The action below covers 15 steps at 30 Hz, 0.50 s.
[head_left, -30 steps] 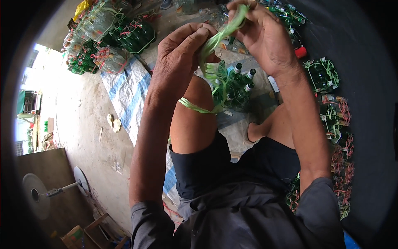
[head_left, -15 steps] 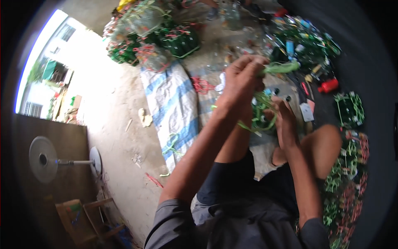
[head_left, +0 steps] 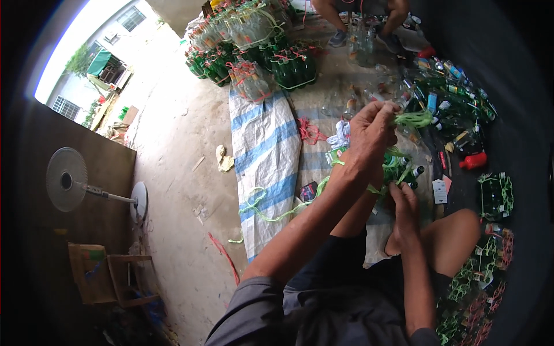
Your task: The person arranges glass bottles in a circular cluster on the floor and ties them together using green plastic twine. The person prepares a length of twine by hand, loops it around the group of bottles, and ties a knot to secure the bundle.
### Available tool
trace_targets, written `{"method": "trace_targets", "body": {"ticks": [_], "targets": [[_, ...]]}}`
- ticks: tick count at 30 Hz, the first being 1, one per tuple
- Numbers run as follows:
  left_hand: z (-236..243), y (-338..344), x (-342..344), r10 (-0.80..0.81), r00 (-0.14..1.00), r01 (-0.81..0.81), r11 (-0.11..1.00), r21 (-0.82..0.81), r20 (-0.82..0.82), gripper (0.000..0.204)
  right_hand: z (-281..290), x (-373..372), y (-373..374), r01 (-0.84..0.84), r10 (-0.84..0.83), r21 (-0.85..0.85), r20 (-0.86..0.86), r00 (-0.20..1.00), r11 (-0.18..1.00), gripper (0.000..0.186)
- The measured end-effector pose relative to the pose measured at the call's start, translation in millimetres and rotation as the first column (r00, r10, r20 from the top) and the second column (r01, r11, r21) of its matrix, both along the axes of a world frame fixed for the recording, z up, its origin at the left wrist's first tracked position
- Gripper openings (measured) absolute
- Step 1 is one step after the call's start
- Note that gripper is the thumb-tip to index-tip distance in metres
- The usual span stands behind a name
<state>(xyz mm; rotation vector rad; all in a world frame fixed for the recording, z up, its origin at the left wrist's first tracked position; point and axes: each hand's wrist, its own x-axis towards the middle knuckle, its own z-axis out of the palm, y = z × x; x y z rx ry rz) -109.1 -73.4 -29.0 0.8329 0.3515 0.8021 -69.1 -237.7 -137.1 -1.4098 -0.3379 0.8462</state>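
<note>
My left hand is closed, its fingers pinched on light green plastic twine whose loose tuft sticks out to the right. Lower down, between my bent legs, green bottles stand in a cluster with green twine around their necks. My right hand is closed at the near side of these bottles, thumb and fingers pressed on a strand of the twine. My left forearm and knee hide part of the cluster. A long green strand trails left over the striped sheet.
Tied bundles of clear and green bottles stand at the far left. Loose bottles are heaped far right, by a red bottle. More tied bundles line my right. Another person's legs show beyond. A fan stands left.
The view has shifted, so the scene appears lower and farther right, and sharper. Both hands keep hold of the green twine. The other person's legs now show more fully.
</note>
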Motion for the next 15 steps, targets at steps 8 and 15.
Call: {"method": "trace_targets", "body": {"ticks": [8, 15], "targets": [[-2, 50, -39, 0.152, 0.988, -0.154, 0.984, 0.086, 0.031, 0.02, 42, -4, 10, -0.017, 0.086, 0.332, -0.194, 0.977, 0.943, 0.014], [-19, 75, -56, 0.255, 0.967, -0.245, 0.953, 0.179, -0.031, 0.018, 87, 1, 11, -0.014, 0.144, 0.463, -0.247, 0.958, 0.886, 0.012]]}}
